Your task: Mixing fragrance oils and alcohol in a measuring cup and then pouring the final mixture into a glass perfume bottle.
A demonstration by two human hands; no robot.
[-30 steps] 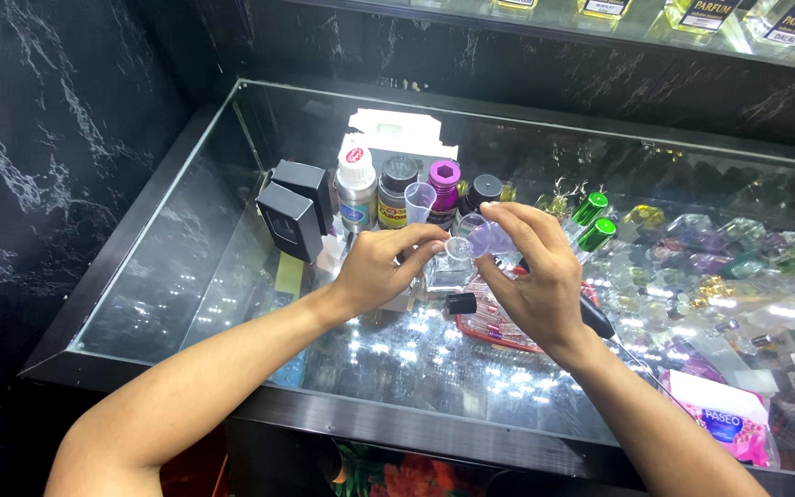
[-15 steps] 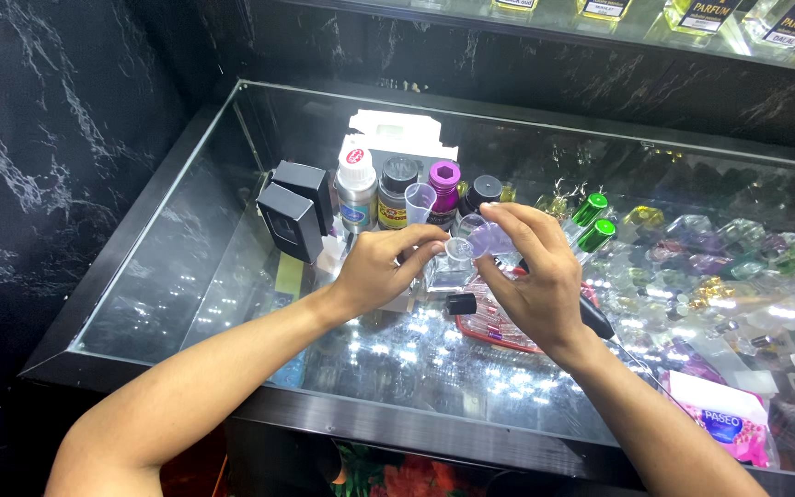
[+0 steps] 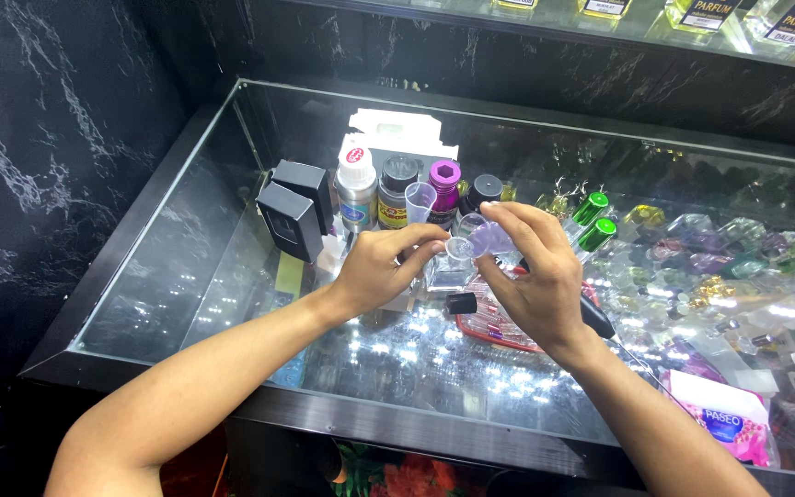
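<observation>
My left hand [image 3: 381,267] grips a small clear square glass bottle [image 3: 446,273] standing on the glass counter, with a small clear funnel [image 3: 459,247] in its neck. My right hand [image 3: 534,267] holds a small clear plastic measuring cup [image 3: 485,236] tipped over the funnel. A black cap [image 3: 460,303] lies on the counter just in front of the bottle.
Behind the hands stand two black boxes [image 3: 294,212], a silver bottle with white cap [image 3: 356,189], a grey-lidded jar [image 3: 397,189], a purple-capped bottle [image 3: 443,184], an empty measuring cup [image 3: 420,201] and green-capped vials [image 3: 593,219]. A pink tissue pack [image 3: 718,423] lies at right. The glass counter's front edge [image 3: 370,419] is near.
Almost nothing differs; both hands stay at the small bottle, the right hand keeping the cup tipped over the funnel.
</observation>
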